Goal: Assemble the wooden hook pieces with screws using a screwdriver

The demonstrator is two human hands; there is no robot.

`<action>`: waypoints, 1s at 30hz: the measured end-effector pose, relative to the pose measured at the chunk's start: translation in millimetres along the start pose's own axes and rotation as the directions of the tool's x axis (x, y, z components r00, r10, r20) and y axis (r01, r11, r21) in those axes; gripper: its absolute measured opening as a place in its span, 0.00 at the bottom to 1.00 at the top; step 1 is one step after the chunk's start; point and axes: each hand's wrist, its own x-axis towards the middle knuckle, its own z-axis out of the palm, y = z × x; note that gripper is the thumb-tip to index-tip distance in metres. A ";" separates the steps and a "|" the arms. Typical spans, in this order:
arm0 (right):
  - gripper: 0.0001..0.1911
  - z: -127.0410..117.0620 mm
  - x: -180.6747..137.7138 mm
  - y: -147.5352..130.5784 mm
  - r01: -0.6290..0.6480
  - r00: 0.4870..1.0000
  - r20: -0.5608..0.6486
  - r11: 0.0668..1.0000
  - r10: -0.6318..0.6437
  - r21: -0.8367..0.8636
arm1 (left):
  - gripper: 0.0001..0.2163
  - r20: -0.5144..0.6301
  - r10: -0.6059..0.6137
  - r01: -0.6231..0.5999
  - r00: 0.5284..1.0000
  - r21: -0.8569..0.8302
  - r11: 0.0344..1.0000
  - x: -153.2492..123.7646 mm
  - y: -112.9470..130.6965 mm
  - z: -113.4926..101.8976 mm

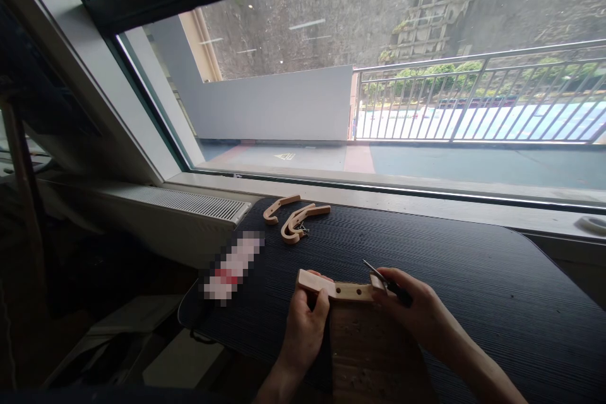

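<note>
I've got left hand (305, 325) gripping the wooden bracket (348, 291), near side of the worktop (478, 265); right hand (414, 303) at its right end, grasping a thin dark-handled tool (388, 280) — packet (231, 268) at left is pixelated, unreadable.

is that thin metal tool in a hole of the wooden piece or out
Out: the tool sits in the right hand, its bare tip visible beyond the wooden piece, clear of both dark holes.
</note>
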 end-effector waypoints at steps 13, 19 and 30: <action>0.23 -35.2 -23.4 35.3 -0.162 0.971 -0.146 0.968 0.192 0.194 | 0.29 0.169 0.351 -0.381 0.921 0.578 0.722 -44.2 -7.7 -10.7; 0.23 -42.1 -26.5 42.3 -0.165 0.967 -0.155 0.960 0.202 0.226 | 0.23 0.694 0.473 -0.834 0.543 0.513 0.205 -51.8 -29.9 0.6; 0.22 -19.6 7.5 7.9 -0.059 0.992 -0.104 0.990 0.072 0.126 | 0.29 0.260 0.258 -0.350 0.931 0.426 0.834 -41.3 21.1 -22.1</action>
